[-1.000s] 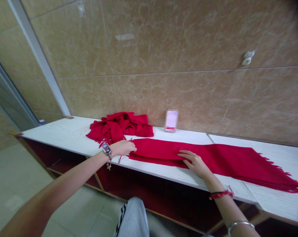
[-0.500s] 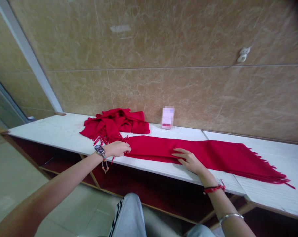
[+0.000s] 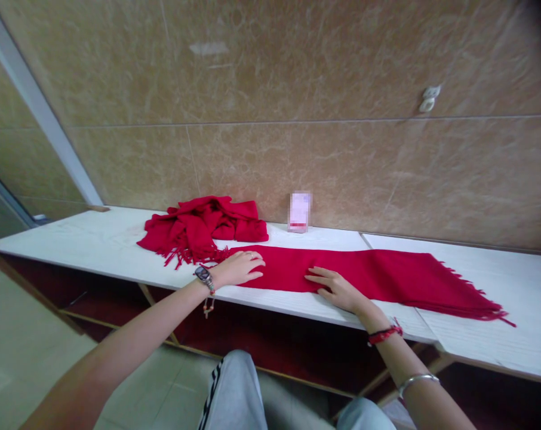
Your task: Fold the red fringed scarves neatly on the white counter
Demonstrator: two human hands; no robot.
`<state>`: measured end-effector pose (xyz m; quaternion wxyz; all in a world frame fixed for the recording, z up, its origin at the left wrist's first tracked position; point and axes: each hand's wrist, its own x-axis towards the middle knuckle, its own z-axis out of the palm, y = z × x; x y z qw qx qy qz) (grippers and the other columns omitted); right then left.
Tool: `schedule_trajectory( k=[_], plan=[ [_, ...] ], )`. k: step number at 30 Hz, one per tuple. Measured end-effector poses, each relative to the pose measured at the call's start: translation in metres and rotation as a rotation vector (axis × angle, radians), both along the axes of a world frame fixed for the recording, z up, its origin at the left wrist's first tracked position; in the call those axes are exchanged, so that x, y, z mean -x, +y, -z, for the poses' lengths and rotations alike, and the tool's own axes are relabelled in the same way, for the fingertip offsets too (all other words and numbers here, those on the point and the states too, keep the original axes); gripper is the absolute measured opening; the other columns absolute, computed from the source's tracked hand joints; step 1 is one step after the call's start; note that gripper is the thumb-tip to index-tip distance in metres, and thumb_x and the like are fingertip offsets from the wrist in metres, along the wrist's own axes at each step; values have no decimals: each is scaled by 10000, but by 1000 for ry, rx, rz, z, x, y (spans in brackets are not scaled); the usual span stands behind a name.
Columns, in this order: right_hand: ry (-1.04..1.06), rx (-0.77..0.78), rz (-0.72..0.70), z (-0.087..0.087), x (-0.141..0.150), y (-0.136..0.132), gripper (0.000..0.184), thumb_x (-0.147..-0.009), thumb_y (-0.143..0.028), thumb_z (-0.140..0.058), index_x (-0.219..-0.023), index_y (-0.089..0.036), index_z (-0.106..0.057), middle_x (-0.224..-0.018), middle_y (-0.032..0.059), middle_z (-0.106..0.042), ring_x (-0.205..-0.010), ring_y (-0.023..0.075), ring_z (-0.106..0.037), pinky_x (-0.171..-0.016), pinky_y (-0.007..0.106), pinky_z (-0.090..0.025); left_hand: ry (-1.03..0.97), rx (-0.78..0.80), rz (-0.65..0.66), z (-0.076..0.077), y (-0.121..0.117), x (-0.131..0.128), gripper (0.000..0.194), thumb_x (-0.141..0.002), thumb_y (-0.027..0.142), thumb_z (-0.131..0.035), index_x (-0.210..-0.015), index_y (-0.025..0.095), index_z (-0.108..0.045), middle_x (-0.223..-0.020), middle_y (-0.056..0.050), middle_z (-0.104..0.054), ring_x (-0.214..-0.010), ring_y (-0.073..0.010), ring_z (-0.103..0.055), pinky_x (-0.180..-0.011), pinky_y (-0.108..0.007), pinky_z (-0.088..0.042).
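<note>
A red fringed scarf [image 3: 378, 275] lies folded lengthwise into a long strip on the white shelf top [image 3: 91, 245], its right end slanting to a fringe. My left hand [image 3: 241, 269] rests open on the strip near its left end, fingers stretched out. Farther right, my right hand [image 3: 335, 286] lies open along the scarf's near edge, fingers spread on the cloth. Behind my left hand sits a crumpled pile of red fringed cloth [image 3: 208, 224], with its tassels touching or overlapping the strip's left end.
A small pink-white box-like item [image 3: 300, 212], blurred out, stands against the tiled wall [image 3: 297, 155]. Open dark-red compartments [image 3: 234, 340] lie under the shelf top. My knee [image 3: 234, 382] is close below its front edge. A small white fixture [image 3: 429, 98] is on the wall.
My left hand was closed at the scarf's left end; it has opened and moved right onto the cloth. My right hand stays on the near edge. The view has shifted rightward.
</note>
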<state>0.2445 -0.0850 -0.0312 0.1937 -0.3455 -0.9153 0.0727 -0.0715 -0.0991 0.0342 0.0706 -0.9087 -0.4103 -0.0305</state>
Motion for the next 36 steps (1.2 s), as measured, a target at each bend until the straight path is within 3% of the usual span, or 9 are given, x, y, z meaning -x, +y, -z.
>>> schedule_trajectory(
  k=[4, 9, 13, 16, 19, 23, 26, 31, 36],
  plan=[
    [-135, 27, 65, -2, -7, -8, 509, -882, -444, -369, -1359, -273, -322, -1407, 61, -331, -1307, 263, -221, -1040, 486, -220, -37, 98, -126, 34, 14, -27, 506, -890, 487, -343, -1342, 258, -319, -1441, -90, -241, -1314, -272, -194, -1009, -454, -231],
    [-231, 76, 130, -6, -27, -21, 512, -890, -524, -285, -1366, -338, -272, -1444, 25, -239, -1322, 267, -152, -1043, 519, -164, -47, 200, -177, 53, 31, -15, 537, -885, 535, -286, -1372, 310, -251, -1468, -49, -168, -1336, -277, -118, -1030, -495, -151],
    [-239, 100, 140, -9, -33, -25, 510, -896, -525, -257, -1366, -326, -279, -1445, 43, -238, -1321, 255, -170, -1043, 507, -167, -44, 210, -160, 52, 37, 3, 545, -883, 527, -300, -1379, 311, -234, -1466, -42, -174, -1342, -264, -90, -1039, -494, -130],
    [-248, 111, 143, -11, -32, -24, 465, -905, -509, -248, -1339, -363, -323, -1451, 29, -226, -1324, 270, -143, -1032, 526, -167, -35, 218, -173, 46, 35, 1, 520, -889, 485, -322, -1371, 299, -261, -1463, -52, -181, -1341, -266, -99, -1035, -508, -136],
    [-243, 93, 126, -10, -31, -24, 432, -914, -476, -257, -1321, -371, -355, -1446, 28, -241, -1324, 269, -140, -1032, 527, -162, -62, 164, -118, 36, 30, -22, 476, -889, 436, -364, -1335, 271, -349, -1447, -66, -235, -1336, -256, -133, -1044, -487, -142],
    [-178, 47, 118, -5, -33, -25, 410, -924, -414, -281, -1306, -327, -401, -1413, 47, -321, -1309, 247, -216, -1032, 509, -192, -133, 106, 142, 31, 21, -68, 465, -888, 442, -388, -1322, 278, -364, -1435, -45, -274, -1328, -211, -179, -1062, -416, -160],
    [-80, -64, 203, -4, -46, -22, 401, -924, -346, -305, -1297, -267, -429, -1362, 70, -408, -1284, 224, -289, -1033, 489, -220, -139, 124, 271, 32, 22, -95, 426, -902, 439, -363, -1302, 293, -392, -1413, -31, -321, -1303, -215, -248, -1042, -411, -212],
    [-40, -297, 514, -12, -86, 0, 387, -897, -295, -352, -1259, -240, -478, -1313, 103, -464, -1269, 262, -314, -1016, 560, -203, -174, 70, 278, 25, 41, -126, 379, -934, 373, -295, -1181, 210, -533, -1185, -62, -564, -1092, -174, -503, -936, -306, -358],
    [-231, -212, 634, -3, -113, 16, 435, -879, -370, -381, -1298, -260, -421, -1352, 96, -418, -1273, 281, -300, -979, 574, -254, -141, 63, 227, 31, 57, -158, 437, -907, 442, -333, -1279, 235, -433, -1377, -74, -377, -1275, -237, -302, -1007, -407, -271]
  ],
)
